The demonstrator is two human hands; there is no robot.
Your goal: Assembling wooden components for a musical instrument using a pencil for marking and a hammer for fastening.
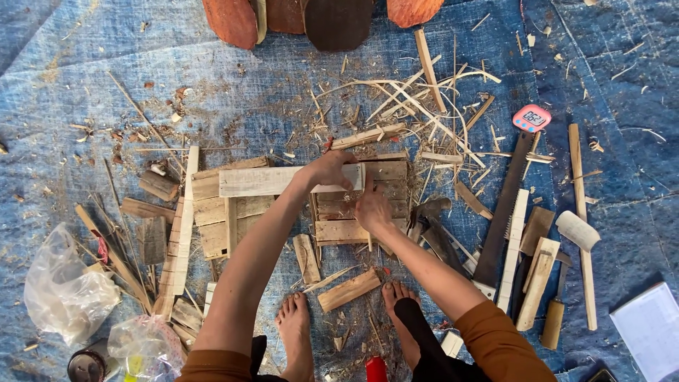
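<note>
My left hand (329,170) grips the right part of a long pale wooden slat (262,181) that lies across two small panels of joined planks. My right hand (372,208) presses its fingers on the right panel (385,185), just below the slat's right end. The left panel (212,212) lies under the slat's left half. Both hands work close together, about a hand's width apart. My two bare feet (296,332) rest on the blue tarp below the panels.
Wood offcuts and shavings (417,106) cover the blue tarp (106,71). A handsaw (503,212), a hatchet (431,219), a knife and slats lie at the right. A pink timer (531,117) sits beyond. Plastic bags (64,290) are at lower left, paper (651,329) at lower right.
</note>
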